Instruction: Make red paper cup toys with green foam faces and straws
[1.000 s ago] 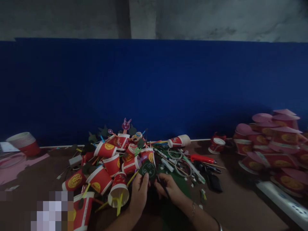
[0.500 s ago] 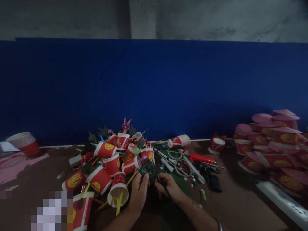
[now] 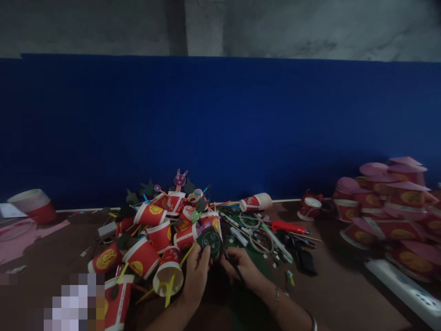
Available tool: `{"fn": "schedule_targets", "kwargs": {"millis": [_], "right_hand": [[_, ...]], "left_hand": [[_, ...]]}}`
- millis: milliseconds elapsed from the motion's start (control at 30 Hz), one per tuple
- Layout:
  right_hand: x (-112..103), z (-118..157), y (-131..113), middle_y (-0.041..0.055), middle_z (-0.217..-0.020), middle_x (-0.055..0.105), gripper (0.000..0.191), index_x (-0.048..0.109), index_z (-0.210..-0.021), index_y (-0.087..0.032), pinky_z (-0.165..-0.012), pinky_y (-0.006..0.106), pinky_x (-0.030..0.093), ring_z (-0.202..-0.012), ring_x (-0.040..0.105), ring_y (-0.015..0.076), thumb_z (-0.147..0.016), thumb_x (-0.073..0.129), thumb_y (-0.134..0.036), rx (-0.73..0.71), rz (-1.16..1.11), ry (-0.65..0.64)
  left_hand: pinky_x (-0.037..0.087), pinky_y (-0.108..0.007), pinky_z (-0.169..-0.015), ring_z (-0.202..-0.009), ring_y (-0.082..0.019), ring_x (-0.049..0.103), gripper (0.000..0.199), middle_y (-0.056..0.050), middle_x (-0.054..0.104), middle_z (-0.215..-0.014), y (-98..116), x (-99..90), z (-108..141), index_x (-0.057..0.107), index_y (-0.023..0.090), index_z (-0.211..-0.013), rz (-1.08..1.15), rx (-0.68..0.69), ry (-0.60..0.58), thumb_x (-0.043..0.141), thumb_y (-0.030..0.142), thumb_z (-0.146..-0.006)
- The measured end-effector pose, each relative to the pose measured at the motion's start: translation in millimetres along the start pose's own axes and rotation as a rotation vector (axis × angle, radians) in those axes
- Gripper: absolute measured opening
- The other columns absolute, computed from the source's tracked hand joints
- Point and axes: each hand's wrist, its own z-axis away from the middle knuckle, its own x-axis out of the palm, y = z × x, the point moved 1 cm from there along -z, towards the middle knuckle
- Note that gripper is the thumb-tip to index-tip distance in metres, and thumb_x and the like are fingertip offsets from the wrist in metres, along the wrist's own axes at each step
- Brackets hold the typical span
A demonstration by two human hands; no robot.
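My left hand (image 3: 197, 271) pinches a dark green paper piece (image 3: 211, 243) that carries a face drawn in pale lines. Thumb on top, it holds the paper up over the table. Close by on the right, my right hand (image 3: 243, 266) is closed around a pair of dark scissors (image 3: 237, 272). Their blades point up and away, along the right edge of the green paper. Whether the blades are parted is hard to see in the dim light. Just left of my left hand lies a red and white paper cup (image 3: 168, 273) with yellow strips sticking out.
Red paper cups (image 3: 143, 257) are heaped on the left, topped by a pink rabbit figure (image 3: 179, 179). Pens, tape rings (image 3: 262, 240) and a red tool (image 3: 289, 226) lie right of centre. Pink-topped cups (image 3: 409, 197) and a white power strip (image 3: 403, 289) stand far right.
The green paper has turned slightly in my left hand and shifted a little left, showing its drawn face more upright. My right hand stays nearly in place with the scissors.
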Motion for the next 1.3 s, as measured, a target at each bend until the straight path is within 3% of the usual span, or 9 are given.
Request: {"fn": "schedule_targets", "kwargs": {"millis": [200,367,600,1033,1300], "right_hand": [[-1.3,0.0,0.9,-0.0085,-0.044,0.043,0.037,0.048,-0.065,-0.018,-0.035,0.016,0.032,-0.035,0.040,0.0055,-0.070,0.065,-0.050,-0.001,-0.036,-0.024],[-3.3,-0.9,5.3,-0.0077,-0.044,0.045,0.040,0.050,-0.067,-0.016,-0.035,0.017,0.032,-0.035,0.042,0.0060,-0.066,0.069,-0.052,-0.033,-0.070,-0.033],[-2.9,-0.9,3.2,-0.0086,-0.045,0.042,0.041,0.048,-0.065,-0.018,-0.033,0.017,0.035,-0.034,0.039,0.0052,-0.068,0.064,-0.056,-0.020,-0.027,-0.022],[-3.0,-1.4,4.5,-0.0090,-0.043,0.042,0.041,0.046,-0.064,-0.018,-0.033,0.016,0.031,-0.033,0.039,0.0051,-0.068,0.066,-0.054,0.003,-0.056,-0.023],[-3.5,0.1,0.7,-0.0089,-0.042,0.043,0.042,0.048,-0.067,-0.018,-0.034,0.016,0.030,-0.033,0.040,0.0056,-0.068,0.064,-0.057,-0.006,-0.046,-0.027]], "left_hand": [[0.040,-0.021,-0.054,-0.058,-0.012,0.046,0.037,0.004,0.047,-0.063,-0.8,0.7,-0.7,0.052,0.019,-0.071,0.026,-0.017,-0.007,0.059,0.055,-0.074],[0.039,-0.021,-0.053,-0.057,-0.011,0.041,0.036,0.005,0.041,-0.061,-4.8,0.5,-4.6,0.047,0.019,-0.065,-0.015,0.049,-0.036,0.057,0.052,-0.076],[0.040,-0.022,-0.057,-0.061,-0.012,0.042,0.032,0.004,0.045,-0.066,-7.1,-0.9,-7.3,0.049,0.019,-0.070,-0.026,0.076,-0.050,0.054,0.049,-0.080],[0.045,-0.023,-0.058,-0.064,-0.014,0.051,0.036,0.002,0.052,-0.071,-1.2,0.7,-5.5,0.053,0.019,-0.076,0.019,-0.047,0.022,0.056,0.055,-0.075],[0.044,-0.023,-0.060,-0.066,-0.015,0.050,0.033,0.002,0.050,-0.069,-8.0,-1.6,-7.0,0.051,0.020,-0.071,-0.071,0.049,-0.039,0.052,0.052,-0.080]]}}
